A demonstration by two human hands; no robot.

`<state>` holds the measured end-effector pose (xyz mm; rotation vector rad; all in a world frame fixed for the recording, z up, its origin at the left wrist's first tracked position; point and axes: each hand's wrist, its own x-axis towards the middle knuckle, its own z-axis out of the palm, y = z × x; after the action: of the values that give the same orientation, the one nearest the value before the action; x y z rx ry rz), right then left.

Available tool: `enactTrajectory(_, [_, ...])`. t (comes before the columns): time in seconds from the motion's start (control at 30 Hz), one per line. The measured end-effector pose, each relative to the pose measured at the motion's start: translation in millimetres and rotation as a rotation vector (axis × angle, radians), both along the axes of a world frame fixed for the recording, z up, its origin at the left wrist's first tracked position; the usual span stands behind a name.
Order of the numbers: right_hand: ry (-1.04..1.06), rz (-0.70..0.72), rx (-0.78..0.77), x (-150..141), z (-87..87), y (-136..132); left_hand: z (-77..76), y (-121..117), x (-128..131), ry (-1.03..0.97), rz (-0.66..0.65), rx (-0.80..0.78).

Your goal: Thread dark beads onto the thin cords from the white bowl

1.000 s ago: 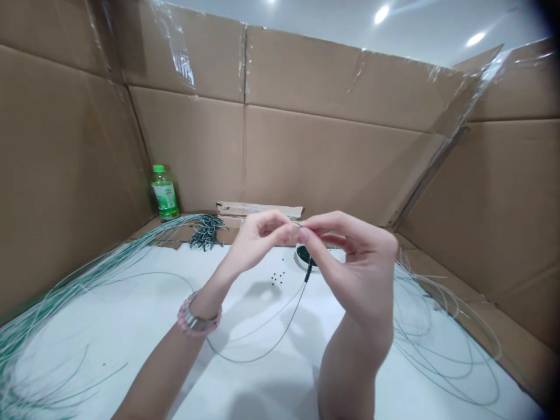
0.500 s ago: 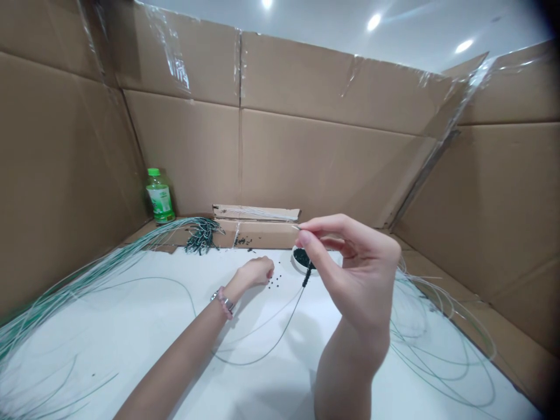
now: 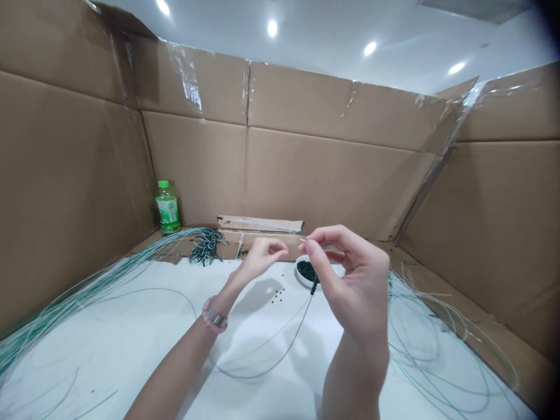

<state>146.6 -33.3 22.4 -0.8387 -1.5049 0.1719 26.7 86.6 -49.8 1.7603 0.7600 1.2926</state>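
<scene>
My right hand [image 3: 350,274] is raised at the right, thumb and forefinger pinched on a thin string whose pale tip pokes out to the left. Below that hand the string [image 3: 289,350] hangs in a loop, with a dark beaded stretch [image 3: 314,284] near the palm. My left hand [image 3: 265,255] is lifted off the white surface, its fingertips pinched together close to the string's tip; whatever they hold is too small to make out. A few loose dark beads [image 3: 278,296] lie under it. A white bowl [image 3: 299,278] of dark green beads stands behind, partly hidden by my right hand.
Bundled green and white strings [image 3: 109,280] run along the left, ending in a dark beaded clump [image 3: 205,248]. Loose coiled strings [image 3: 441,350] lie at the right. A green bottle [image 3: 168,209] stands in the back left corner. Cardboard walls [image 3: 332,181] enclose the surface.
My left hand has risen from the loose beads on the surface toward the string's tip. My right hand keeps its pinch on the string. The camera view has tilted up slightly.
</scene>
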Motion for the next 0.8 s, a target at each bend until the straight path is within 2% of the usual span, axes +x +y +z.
enactTrajectory(0.07, [0.006,-0.013,0.02,-3.7,-0.9,1.5,9.2,-7.2,-6.4,-0.177,0.022,-0.017])
enactTrajectory(0.17, [0.005,-0.04,0.062,-12.6,-2.9,0.9,29.1,-34.4,-14.1,-0.419,0.015,-0.035])
enactTrajectory(0.27, [-0.008,-0.042,0.107,-21.9,-5.6,-1.0,46.3,-64.1,-16.3,-0.653,-0.182,-0.104])
enactTrajectory(0.33, [-0.02,-0.037,0.152,-26.4,-7.5,-1.8,52.7,-76.4,-15.7,-0.745,-0.305,-0.148])
enactTrajectory(0.43, [-0.044,-0.06,0.211,-29.8,-9.9,-2.0,55.4,-82.7,-15.0,-0.78,-0.338,-0.156])
enactTrajectory(0.8, [-0.06,-0.074,0.262,-31.5,-11.2,-4.5,55.1,-85.2,-16.9,-0.732,-0.287,-0.07])
